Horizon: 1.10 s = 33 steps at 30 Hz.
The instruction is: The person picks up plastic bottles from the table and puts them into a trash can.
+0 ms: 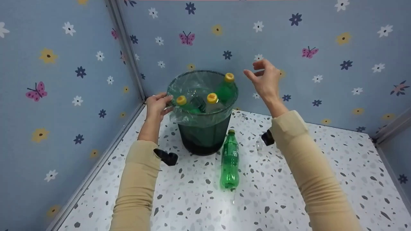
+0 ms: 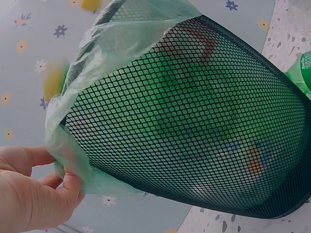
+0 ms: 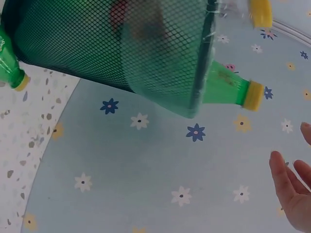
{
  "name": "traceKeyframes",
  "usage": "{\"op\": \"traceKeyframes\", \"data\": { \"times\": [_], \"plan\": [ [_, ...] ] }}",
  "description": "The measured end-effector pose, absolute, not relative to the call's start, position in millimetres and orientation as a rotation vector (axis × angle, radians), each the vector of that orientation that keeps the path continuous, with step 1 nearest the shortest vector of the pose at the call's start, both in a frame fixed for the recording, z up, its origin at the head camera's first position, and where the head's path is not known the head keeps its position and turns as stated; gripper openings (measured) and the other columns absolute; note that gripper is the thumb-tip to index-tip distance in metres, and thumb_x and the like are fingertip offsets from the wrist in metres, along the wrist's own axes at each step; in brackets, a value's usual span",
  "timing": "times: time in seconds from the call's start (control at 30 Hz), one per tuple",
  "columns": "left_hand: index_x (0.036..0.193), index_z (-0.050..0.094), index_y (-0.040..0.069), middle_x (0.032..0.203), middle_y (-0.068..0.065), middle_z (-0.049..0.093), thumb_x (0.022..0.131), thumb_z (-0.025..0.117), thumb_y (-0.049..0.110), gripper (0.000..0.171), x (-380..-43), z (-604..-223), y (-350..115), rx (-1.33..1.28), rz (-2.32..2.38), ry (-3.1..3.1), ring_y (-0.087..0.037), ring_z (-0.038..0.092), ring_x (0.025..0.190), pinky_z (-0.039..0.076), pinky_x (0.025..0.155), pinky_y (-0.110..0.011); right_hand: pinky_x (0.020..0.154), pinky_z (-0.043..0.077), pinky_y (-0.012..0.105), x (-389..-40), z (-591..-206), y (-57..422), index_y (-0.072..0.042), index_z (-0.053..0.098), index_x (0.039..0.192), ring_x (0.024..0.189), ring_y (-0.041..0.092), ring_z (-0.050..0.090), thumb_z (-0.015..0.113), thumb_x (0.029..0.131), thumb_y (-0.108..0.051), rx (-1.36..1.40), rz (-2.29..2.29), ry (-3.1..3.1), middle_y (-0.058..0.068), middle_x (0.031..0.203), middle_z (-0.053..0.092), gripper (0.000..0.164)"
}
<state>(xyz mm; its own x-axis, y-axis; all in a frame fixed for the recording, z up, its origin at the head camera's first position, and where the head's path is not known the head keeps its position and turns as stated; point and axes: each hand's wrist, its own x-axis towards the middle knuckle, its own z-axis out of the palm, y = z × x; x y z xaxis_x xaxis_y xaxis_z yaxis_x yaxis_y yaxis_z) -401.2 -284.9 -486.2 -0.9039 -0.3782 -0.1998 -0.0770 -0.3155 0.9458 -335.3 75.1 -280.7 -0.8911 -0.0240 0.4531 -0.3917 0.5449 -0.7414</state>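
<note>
A dark mesh wastebasket [image 1: 205,138] stands upright, lined with a clear plastic bag [image 1: 192,119] folded over its rim. My left hand [image 1: 157,104] is at the left of the rim; in the left wrist view its thumb and fingers pinch the bag's overhanging edge [image 2: 73,150]. Several bottles with yellow caps are inside, one green bottle [image 1: 226,89] poking above the rim at the right. My right hand [image 1: 267,78] hovers in the air right of the basket, fingers loosely bent, holding nothing. A capped green plastic bottle [image 1: 230,160] lies on the speckled surface in front of the basket.
The speckled white tabletop [image 1: 199,199] meets blue flowered walls [image 1: 321,80] behind and at the left. A small clear object [image 1: 259,146] lies right of the green bottle. Black wrist cameras [image 1: 167,157] are strapped at both sleeves.
</note>
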Motion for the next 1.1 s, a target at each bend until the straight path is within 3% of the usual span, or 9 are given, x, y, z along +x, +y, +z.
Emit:
{"op": "traceKeyframes", "data": {
  "times": [0.13, 0.37, 0.43, 0.53, 0.63, 0.8, 0.9, 0.97, 1.1],
  "plan": [
    [0.121, 0.054, 0.025, 0.116, 0.001, 0.051, 0.075, 0.072, 0.020, 0.050, -401.1, -485.4, -284.8, 0.602, -2.393, -1.681, -0.017, 0.056, 0.094, 0.051, 0.073, -0.034, 0.075, 0.049, 0.027, -332.9, -294.7, 80.0, -0.004, 0.058, 0.105, 0.086, 0.020, 0.056, 0.063, 0.084, -0.024, 0.362, 1.257, -2.397, 0.010, 0.100, 0.057, 0.030],
    [0.113, 0.060, 0.024, 0.101, -0.001, 0.054, 0.066, 0.078, 0.025, 0.050, -419.9, -503.1, -289.8, 0.665, -2.231, -1.733, -0.021, 0.057, 0.082, 0.052, 0.067, -0.043, 0.070, 0.049, 0.029, -327.0, -325.5, 88.0, -0.001, 0.060, 0.101, 0.080, 0.020, 0.057, 0.062, 0.084, -0.019, 0.379, 1.268, -2.391, 0.011, 0.094, 0.061, 0.024],
    [0.116, 0.057, 0.029, 0.108, 0.002, 0.052, 0.069, 0.076, 0.023, 0.051, -411.0, -493.1, -285.7, 0.677, -2.288, -1.716, -0.019, 0.056, 0.087, 0.051, 0.072, -0.039, 0.068, 0.049, 0.029, -324.2, -334.5, 89.7, -0.001, 0.060, 0.100, 0.078, 0.020, 0.057, 0.062, 0.084, -0.018, 0.374, 1.278, -2.394, 0.012, 0.093, 0.061, 0.023],
    [0.115, 0.059, 0.025, 0.104, 0.001, 0.053, 0.069, 0.076, 0.018, 0.050, -398.8, -483.0, -281.1, 0.621, -2.313, -1.689, -0.019, 0.056, 0.082, 0.053, 0.064, -0.035, 0.067, 0.049, 0.029, -319.5, -348.6, 91.8, -0.001, 0.060, 0.100, 0.078, 0.020, 0.057, 0.062, 0.084, -0.018, 0.353, 1.311, -2.411, 0.011, 0.093, 0.061, 0.023],
    [0.115, 0.058, 0.028, 0.107, 0.002, 0.053, 0.071, 0.075, 0.019, 0.048, -398.3, -480.7, -280.2, 0.645, -2.325, -1.688, -0.018, 0.055, 0.086, 0.052, 0.068, -0.035, 0.065, 0.049, 0.028, -314.5, -364.0, 93.4, -0.001, 0.060, 0.101, 0.077, 0.020, 0.058, 0.062, 0.084, -0.018, 0.328, 1.359, -2.439, 0.012, 0.092, 0.061, 0.024],
    [0.115, 0.058, 0.029, 0.110, 0.001, 0.051, 0.065, 0.078, 0.031, 0.054, -442.4, -530.3, -303.9, 0.641, -2.252, -1.735, -0.020, 0.056, 0.088, 0.051, 0.071, -0.043, 0.060, 0.050, 0.028, -305.1, -391.5, 95.7, 0.000, 0.058, 0.104, 0.074, 0.023, 0.059, 0.061, 0.085, -0.019, 0.309, 1.481, -2.506, 0.014, 0.093, 0.060, 0.027],
    [0.110, 0.061, 0.029, 0.112, 0.003, 0.051, 0.056, 0.081, 0.037, 0.058, -460.6, -557.4, -315.8, 0.542, -2.252, -1.707, -0.019, 0.056, 0.088, 0.052, 0.068, -0.041, 0.059, 0.050, 0.028, -299.3, -407.4, 95.9, 0.001, 0.057, 0.106, 0.074, 0.023, 0.059, 0.061, 0.085, -0.020, 0.297, 1.502, -2.572, 0.015, 0.093, 0.059, 0.030],
    [0.110, 0.061, 0.029, 0.112, 0.002, 0.051, 0.056, 0.081, 0.038, 0.058, -462.9, -560.7, -317.2, 0.530, -2.268, -1.693, -0.019, 0.056, 0.088, 0.053, 0.065, -0.038, 0.059, 0.051, 0.029, -295.8, -417.4, 95.3, 0.002, 0.056, 0.107, 0.075, 0.024, 0.059, 0.061, 0.085, -0.021, 0.287, 1.488, -2.616, 0.016, 0.094, 0.059, 0.032],
    [0.115, 0.060, 0.021, 0.110, -0.003, 0.052, 0.068, 0.076, 0.029, 0.050, -429.6, -516.3, -298.7, 0.642, -2.253, -1.728, -0.022, 0.056, 0.089, 0.052, 0.066, -0.040, 0.063, 0.050, 0.034, -289.4, -436.1, 93.6, 0.003, 0.054, 0.109, 0.078, 0.027, 0.059, 0.061, 0.085, -0.023, 0.248, 1.453, -2.699, 0.018, 0.095, 0.058, 0.036]
  ]
}}
